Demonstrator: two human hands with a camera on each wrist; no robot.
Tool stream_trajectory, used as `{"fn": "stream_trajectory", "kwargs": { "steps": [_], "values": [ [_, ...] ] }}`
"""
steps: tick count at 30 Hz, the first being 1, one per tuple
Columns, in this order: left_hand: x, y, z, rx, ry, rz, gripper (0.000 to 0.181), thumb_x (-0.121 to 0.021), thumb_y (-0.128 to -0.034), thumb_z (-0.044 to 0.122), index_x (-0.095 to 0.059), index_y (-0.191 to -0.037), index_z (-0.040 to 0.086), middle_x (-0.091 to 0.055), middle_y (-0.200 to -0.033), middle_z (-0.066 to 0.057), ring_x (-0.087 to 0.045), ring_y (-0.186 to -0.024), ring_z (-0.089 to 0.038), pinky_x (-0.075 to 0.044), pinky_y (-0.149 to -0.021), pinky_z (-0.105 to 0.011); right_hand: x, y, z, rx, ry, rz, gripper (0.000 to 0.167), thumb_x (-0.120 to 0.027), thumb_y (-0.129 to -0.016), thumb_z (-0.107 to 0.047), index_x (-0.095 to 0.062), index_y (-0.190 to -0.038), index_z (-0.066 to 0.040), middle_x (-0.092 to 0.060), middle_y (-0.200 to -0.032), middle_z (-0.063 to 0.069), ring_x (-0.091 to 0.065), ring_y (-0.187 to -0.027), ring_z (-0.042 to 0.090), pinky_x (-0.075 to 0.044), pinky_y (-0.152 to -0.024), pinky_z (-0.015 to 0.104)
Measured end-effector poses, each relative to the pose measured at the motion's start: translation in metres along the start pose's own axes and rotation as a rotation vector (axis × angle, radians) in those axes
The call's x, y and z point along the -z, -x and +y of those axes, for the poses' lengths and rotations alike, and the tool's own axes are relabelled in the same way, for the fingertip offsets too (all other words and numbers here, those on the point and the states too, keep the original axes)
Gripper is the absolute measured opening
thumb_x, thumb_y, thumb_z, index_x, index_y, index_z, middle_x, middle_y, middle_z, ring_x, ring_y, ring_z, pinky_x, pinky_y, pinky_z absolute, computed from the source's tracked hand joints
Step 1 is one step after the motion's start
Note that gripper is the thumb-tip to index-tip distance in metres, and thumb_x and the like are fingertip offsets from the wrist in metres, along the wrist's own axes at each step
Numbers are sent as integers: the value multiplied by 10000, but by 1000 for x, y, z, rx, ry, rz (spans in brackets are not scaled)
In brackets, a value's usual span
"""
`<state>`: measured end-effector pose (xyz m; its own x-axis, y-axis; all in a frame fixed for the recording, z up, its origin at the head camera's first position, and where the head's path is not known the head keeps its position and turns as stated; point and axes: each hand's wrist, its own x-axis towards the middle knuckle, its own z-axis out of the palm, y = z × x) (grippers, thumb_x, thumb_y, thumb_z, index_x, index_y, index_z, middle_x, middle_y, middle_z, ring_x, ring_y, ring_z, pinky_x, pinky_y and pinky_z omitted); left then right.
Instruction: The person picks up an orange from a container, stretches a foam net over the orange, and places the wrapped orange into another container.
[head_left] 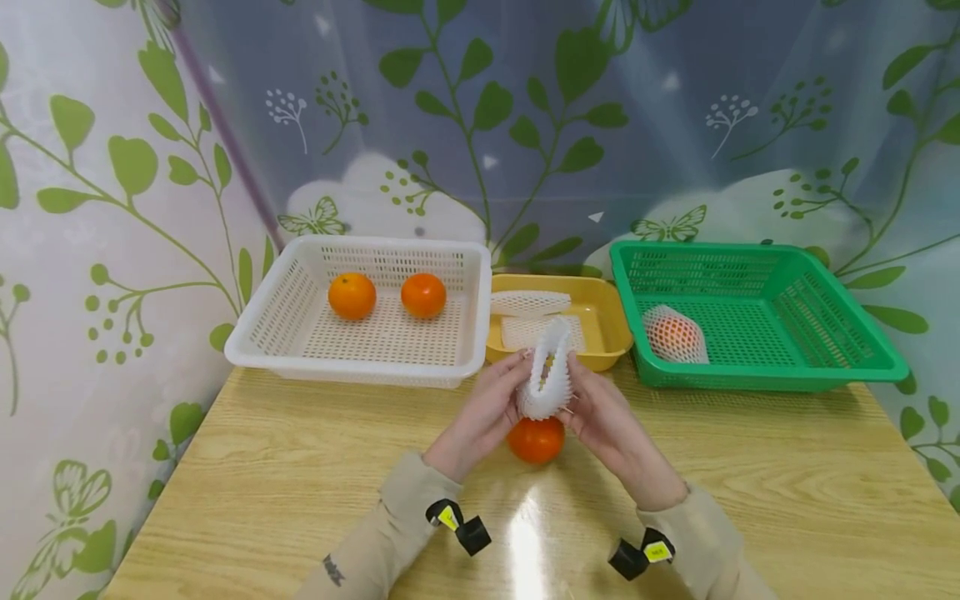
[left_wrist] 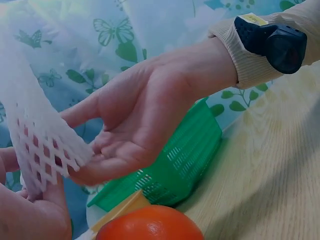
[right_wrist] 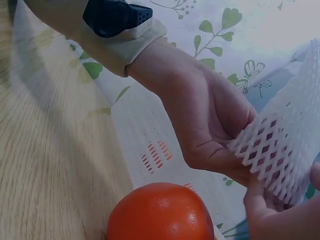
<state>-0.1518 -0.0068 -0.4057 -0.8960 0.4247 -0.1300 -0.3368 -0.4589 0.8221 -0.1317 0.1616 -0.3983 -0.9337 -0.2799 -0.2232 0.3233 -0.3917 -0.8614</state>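
Observation:
Both hands hold a white foam fruit net (head_left: 546, 398) over the table, its mouth stretched into a narrow loop. My left hand (head_left: 486, 408) pinches its left side; my right hand (head_left: 611, 429) pinches the right side. Diamond-shaped mesh shows on the foam net (left_wrist: 42, 150) in the left wrist view, with fingers of both hands inside or around its edge; some fingertips are hidden. Just below the hands, a smooth orange-red round fruit (head_left: 537, 442) sits on the table, apart from the fingers. That fruit (right_wrist: 161, 215) is bare in the right wrist view.
Left, a white basket (head_left: 367, 373) holds two orange fruits (head_left: 352, 296). Behind the hands, a yellow tray (head_left: 606, 321) contains flat foam nets (head_left: 529, 302). Right, a green basket (head_left: 772, 377) holds a netted fruit (head_left: 675, 336). A patterned curtain (head_left: 525, 167) hangs behind the wooden table (head_left: 300, 475).

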Motion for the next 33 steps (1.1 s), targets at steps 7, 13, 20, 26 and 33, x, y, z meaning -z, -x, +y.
{"fn": "stream_trajectory", "kwargs": {
  "steps": [7,13,20,26,33],
  "values": [
    [6,4,-3,17,76,-32,442,-437,-1097,187,-436,-1471,-47,-607,-1258,-37,-610,-1100,-100,-519,-985,-245,6,4,3,58,-122,-51,341,-390,-1106,-323,-710,-1125,-206,-700,-1086,-41,-647,-983,66,-548,-837,174],
    [14,10,-9,77,79,8,366,-478,-1087,235,-548,-1364,5,-657,-1131,12,-621,-986,-74,-539,-846,-200,10,6,11,13,-94,12,343,-400,-1102,-345,-727,-1066,-251,-697,-1061,-58,-636,-978,63,-544,-816,180],
    [26,15,-18,145,36,51,394,-515,-1065,230,-554,-1373,-13,-664,-1146,-7,-636,-1025,-113,-548,-892,-235,19,7,22,-73,-69,90,289,-438,-1099,-290,-710,-1033,-218,-674,-1029,-26,-635,-924,88,-549,-748,194],
    [34,17,-26,187,28,110,376,-566,-1033,225,-572,-1327,-9,-656,-1092,-24,-636,-975,-128,-564,-844,-227,28,7,32,-115,-43,81,263,-446,-1099,-257,-703,-1068,-207,-668,-1054,-7,-643,-924,100,-547,-740,196],
    [41,18,-33,206,-1,190,390,-597,-1016,247,-579,-1326,11,-665,-1072,-20,-645,-932,-118,-570,-797,-220,34,4,40,-161,-4,146,208,-477,-1088,-268,-665,-1105,-181,-691,-1051,-21,-662,-928,100,-554,-756,217]
  ]
}}
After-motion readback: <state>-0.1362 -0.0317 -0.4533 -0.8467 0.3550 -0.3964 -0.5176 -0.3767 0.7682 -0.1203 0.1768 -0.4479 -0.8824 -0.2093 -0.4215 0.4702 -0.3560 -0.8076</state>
